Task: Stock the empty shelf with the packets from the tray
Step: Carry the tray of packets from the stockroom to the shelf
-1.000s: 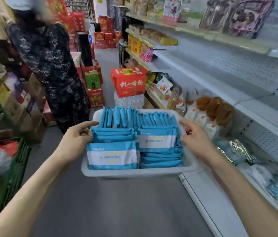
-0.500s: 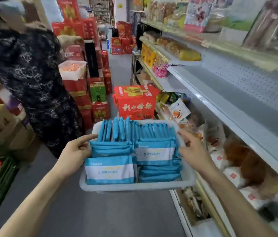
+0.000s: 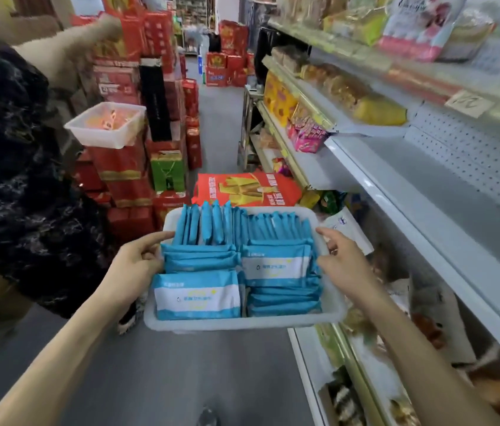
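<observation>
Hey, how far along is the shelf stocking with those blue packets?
Done: nothing stocked so far; the empty shelf is bare where visible. In hand: the left hand and right hand grip opposite sides of the tray, held beside the shelf and packed with blue packets. Left: moving every packet from the tray onto the shelf.

Small grocery shop: aisle between metal shelves (image 3: 445,192) of packaged snacks, probably, and stacked red gift boxes (image 3: 125,161).

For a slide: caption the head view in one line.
Left hand and right hand carry a white tray of blue packets beside the empty shelf.
</observation>
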### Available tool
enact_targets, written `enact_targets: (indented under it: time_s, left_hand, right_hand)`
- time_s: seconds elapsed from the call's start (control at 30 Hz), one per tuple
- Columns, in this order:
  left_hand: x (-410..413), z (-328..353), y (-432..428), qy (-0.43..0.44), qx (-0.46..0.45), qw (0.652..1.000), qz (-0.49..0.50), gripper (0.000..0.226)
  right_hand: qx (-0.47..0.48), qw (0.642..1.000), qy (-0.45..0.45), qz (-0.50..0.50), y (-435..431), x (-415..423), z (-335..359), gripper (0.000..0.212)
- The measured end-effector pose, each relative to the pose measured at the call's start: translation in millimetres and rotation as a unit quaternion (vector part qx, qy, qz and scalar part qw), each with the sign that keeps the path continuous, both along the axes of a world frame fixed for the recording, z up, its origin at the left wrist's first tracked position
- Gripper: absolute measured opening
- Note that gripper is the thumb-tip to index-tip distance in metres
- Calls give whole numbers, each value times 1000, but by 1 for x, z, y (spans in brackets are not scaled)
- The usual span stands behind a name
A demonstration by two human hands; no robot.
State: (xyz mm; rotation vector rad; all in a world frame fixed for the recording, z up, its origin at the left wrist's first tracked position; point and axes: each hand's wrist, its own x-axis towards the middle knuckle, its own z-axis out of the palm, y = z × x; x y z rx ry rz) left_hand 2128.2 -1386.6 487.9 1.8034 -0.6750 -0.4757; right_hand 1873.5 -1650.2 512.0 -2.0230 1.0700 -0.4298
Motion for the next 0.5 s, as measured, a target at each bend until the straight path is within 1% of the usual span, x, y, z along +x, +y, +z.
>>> enact_targets:
  time_s: [0.07,0.17,0.27,0.37,0.5]
  left_hand:
    - [32,-6,-32,-12,14,1000,-16,68]
    - [77,-2,-84,10,-10,999,-36,67]
    - [122,-15,-125,-37,42,996,-64,75]
    - [161,-20,-165,-32,62,995,-74,77]
    - [198,-30,-220,-36,76,995,-58,79]
  right_hand:
    - [5,1000,18,-13,-26,29,-5,67]
    - [-9,999,30,-15,-70,71,-8,63]
    - [-27,999,35,-10,-112,106,-12,61]
    - [-18,998,51,-11,-153,136,-23,65]
    - [-10,998,55,-2,-212,180,-35,66]
